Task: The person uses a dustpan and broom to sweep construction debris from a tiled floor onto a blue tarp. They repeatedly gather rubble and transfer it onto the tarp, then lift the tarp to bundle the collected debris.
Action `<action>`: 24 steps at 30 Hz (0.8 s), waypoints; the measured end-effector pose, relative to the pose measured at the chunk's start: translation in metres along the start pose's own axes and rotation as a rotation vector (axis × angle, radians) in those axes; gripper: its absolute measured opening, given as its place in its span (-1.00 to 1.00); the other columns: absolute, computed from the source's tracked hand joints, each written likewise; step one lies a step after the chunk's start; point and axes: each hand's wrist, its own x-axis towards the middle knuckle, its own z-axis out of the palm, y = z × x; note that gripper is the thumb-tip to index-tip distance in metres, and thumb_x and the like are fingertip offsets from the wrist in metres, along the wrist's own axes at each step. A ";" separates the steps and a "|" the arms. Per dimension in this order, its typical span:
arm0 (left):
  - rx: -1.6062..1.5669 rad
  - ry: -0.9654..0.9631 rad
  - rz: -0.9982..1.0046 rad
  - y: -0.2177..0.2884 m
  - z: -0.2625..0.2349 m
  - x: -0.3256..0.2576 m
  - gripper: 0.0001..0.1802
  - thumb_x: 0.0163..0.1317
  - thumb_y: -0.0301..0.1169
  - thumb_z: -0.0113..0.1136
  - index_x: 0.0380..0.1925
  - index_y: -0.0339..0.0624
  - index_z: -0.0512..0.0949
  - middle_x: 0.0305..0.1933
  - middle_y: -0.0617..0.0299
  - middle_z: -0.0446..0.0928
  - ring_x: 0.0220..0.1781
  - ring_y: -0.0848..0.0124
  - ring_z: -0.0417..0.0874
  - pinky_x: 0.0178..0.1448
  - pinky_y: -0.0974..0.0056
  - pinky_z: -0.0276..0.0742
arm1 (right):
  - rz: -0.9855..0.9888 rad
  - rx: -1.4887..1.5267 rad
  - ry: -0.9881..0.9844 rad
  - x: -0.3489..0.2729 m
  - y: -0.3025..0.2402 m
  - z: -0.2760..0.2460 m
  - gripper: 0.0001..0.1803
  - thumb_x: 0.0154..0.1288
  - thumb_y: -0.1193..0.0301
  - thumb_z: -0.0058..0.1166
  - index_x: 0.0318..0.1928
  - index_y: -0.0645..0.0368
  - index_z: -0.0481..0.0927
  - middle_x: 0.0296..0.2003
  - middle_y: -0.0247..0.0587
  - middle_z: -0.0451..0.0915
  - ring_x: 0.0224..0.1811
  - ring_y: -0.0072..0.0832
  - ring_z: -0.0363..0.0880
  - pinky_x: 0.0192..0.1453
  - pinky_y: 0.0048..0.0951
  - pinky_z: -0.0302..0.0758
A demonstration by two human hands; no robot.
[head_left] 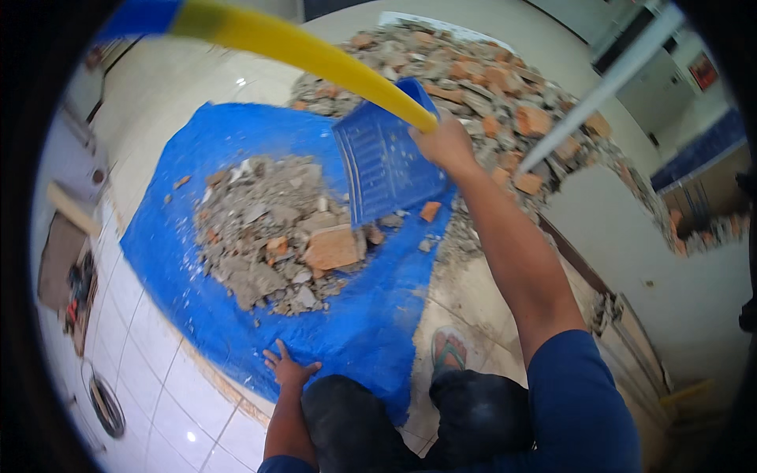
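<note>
Closed around a thick yellow handle [307, 59], which has a blue end, is my right hand [445, 146]. Right below that hand is a blue plastic dustpan [390, 154] with a ribbed inside, tilted over the tarp; its join with the handle is hidden. The pan's lip is at the right side of a rubble heap [276, 213] of grey mortar and orange brick bits. Under the heap lies a blue tarp [347, 323]. My left hand [290, 369] has its fingers spread at the tarp's near edge.
A larger pile of broken brick [473, 71] fills the far side. To its right slants a white pole [603, 91]. A broken wall [615, 213] stands on the right. At the left, tools [79, 288] and a coiled cable [106, 406] lie on white tiles [142, 339].
</note>
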 end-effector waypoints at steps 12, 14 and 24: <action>0.073 0.039 0.117 -0.020 0.019 0.028 0.74 -0.52 0.24 0.71 0.60 0.03 -0.27 0.57 -0.55 -0.44 0.59 -0.49 -0.22 0.61 -0.23 -0.01 | 0.882 0.313 0.335 -0.280 0.466 -0.102 -0.65 0.01 0.43 0.30 -0.16 0.32 0.62 -0.38 -0.22 0.65 -0.34 -0.39 0.60 -0.22 -0.28 0.52; 0.094 0.018 0.089 -0.022 0.020 0.033 0.75 -0.53 0.25 0.70 0.60 0.04 -0.28 0.57 -0.55 -0.44 0.58 -0.51 -0.20 0.61 -0.25 0.00 | 0.891 0.270 0.406 -0.303 0.504 -0.127 -0.64 0.00 0.41 0.31 -0.17 0.33 0.63 -0.37 -0.19 0.67 -0.34 -0.33 0.62 -0.20 -0.24 0.53; 0.115 0.016 0.087 -0.033 0.024 0.046 0.73 -0.49 0.22 0.72 0.60 0.10 -0.29 0.56 -0.58 -0.40 0.57 -0.53 -0.16 0.58 -0.30 0.04 | 1.046 0.166 0.578 -0.323 0.621 -0.176 -0.73 0.00 0.38 0.30 -0.32 0.33 0.65 -0.42 -0.17 0.62 -0.41 -0.39 0.58 -0.29 -0.27 0.46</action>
